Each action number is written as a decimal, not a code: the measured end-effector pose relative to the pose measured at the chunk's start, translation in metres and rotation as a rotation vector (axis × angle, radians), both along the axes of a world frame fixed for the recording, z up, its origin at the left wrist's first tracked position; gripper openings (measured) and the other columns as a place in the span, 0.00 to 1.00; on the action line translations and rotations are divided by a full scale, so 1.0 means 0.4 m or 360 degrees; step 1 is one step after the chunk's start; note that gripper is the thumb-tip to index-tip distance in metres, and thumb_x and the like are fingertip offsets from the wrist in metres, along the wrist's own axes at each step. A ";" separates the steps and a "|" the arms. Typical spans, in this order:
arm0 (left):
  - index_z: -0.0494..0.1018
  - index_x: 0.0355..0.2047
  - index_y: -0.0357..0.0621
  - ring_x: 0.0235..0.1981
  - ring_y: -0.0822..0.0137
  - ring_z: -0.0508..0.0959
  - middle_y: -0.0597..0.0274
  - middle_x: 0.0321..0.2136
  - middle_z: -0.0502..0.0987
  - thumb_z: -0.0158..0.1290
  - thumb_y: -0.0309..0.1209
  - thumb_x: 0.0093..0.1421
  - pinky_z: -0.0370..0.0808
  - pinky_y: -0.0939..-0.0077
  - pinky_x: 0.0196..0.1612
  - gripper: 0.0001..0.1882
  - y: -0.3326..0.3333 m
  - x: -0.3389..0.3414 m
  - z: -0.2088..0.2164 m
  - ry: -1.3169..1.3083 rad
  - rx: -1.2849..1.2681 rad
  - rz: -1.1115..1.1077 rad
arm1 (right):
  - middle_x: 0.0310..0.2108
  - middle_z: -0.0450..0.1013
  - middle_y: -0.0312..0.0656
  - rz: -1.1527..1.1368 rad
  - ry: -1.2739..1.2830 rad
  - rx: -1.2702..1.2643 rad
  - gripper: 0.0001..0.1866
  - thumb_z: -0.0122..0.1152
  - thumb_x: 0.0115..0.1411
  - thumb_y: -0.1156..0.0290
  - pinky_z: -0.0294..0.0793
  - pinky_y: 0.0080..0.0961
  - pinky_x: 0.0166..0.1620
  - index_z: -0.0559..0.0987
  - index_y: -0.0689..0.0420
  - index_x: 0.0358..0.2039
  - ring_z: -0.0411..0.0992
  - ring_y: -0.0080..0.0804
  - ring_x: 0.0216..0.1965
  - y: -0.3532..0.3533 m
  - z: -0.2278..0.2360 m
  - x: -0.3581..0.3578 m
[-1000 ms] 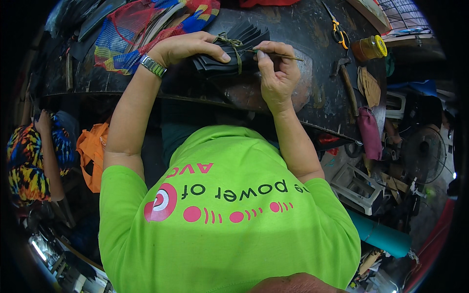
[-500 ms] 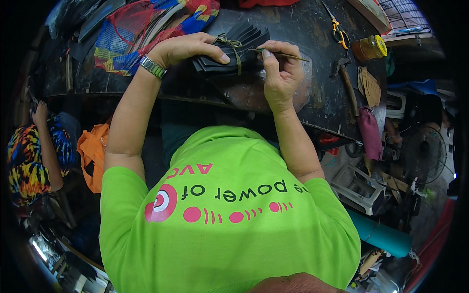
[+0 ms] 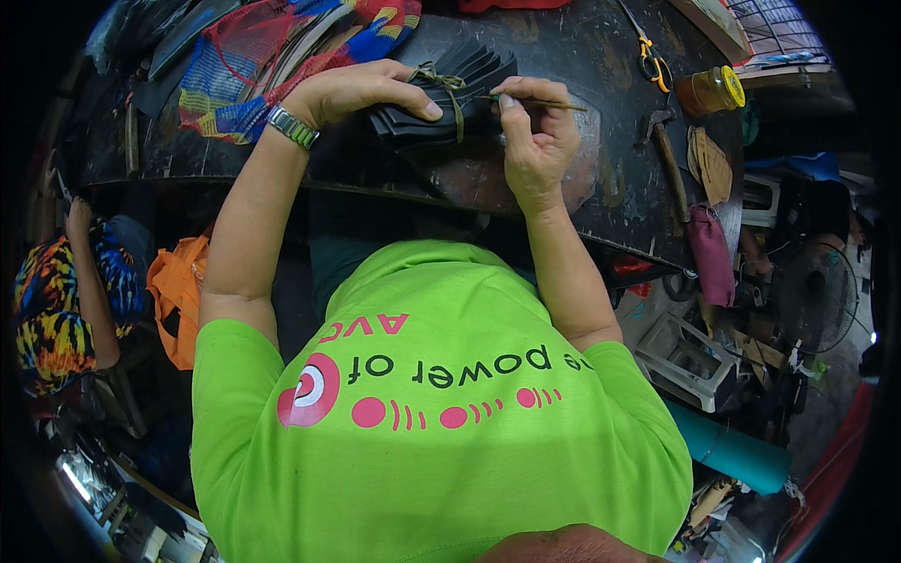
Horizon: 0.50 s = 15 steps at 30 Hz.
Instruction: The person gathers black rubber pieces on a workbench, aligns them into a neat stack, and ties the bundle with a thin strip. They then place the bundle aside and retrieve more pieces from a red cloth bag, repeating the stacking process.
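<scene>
Shifted slightly left since half a second ago, my right grip [image 3: 538, 141] pinches a thin stick [image 3: 570, 107], its long axis nearly sideways, tip toward the black bundle [image 3: 477, 83] my left grip [image 3: 361, 94] clasps over the surface [image 3: 601, 56].

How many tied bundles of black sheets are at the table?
1: the tied bundle near the front of the table, the left hand on it, the right hand holding a thin stick at its right. Others may be hidden.
</scene>
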<state>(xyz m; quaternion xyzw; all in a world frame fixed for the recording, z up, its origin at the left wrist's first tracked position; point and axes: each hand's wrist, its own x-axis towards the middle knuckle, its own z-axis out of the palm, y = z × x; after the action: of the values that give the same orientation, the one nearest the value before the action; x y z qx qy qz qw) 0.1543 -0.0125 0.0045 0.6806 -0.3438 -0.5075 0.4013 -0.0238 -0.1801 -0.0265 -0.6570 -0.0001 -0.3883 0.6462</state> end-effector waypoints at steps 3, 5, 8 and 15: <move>0.80 0.49 0.35 0.44 0.75 0.76 0.66 0.40 0.82 0.65 0.40 0.56 0.69 0.80 0.52 0.25 0.002 -0.001 0.009 -0.0041 0.0036 0.0023 | 0.39 0.76 0.38 0.0012 0.0013 -0.0028 0.09 0.59 0.62 0.85 0.73 0.19 0.48 0.77 0.62 0.42 0.74 0.23 0.40 0.000 0.003 0.000; 0.80 0.50 0.35 0.45 0.74 0.76 0.65 0.41 0.82 0.65 0.40 0.56 0.69 0.80 0.53 0.26 0.001 -0.002 0.012 -0.0043 0.0056 0.0038 | 0.39 0.76 0.37 0.0049 0.0019 -0.0038 0.09 0.59 0.62 0.85 0.73 0.19 0.48 0.77 0.62 0.43 0.74 0.22 0.41 0.000 0.005 -0.002; 0.79 0.51 0.34 0.44 0.75 0.76 0.65 0.40 0.82 0.65 0.39 0.56 0.70 0.81 0.53 0.27 0.000 -0.001 0.009 0.0014 0.0048 0.0024 | 0.39 0.76 0.37 0.0039 -0.0013 0.0038 0.09 0.59 0.63 0.85 0.73 0.18 0.48 0.77 0.62 0.43 0.74 0.21 0.41 0.000 0.009 -0.005; 0.79 0.51 0.33 0.43 0.77 0.78 0.66 0.42 0.82 0.63 0.39 0.58 0.71 0.83 0.52 0.25 0.000 0.015 -0.011 0.0002 0.0038 -0.0042 | 0.39 0.76 0.36 0.0023 -0.0002 0.0066 0.09 0.60 0.63 0.84 0.73 0.18 0.47 0.77 0.61 0.44 0.74 0.20 0.41 0.002 0.004 0.002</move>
<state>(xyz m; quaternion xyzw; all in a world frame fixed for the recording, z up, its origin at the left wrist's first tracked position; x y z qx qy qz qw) 0.1602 -0.0126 0.0002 0.6804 -0.3464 -0.5172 0.3867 -0.0228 -0.1792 -0.0249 -0.6432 0.0029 -0.3839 0.6626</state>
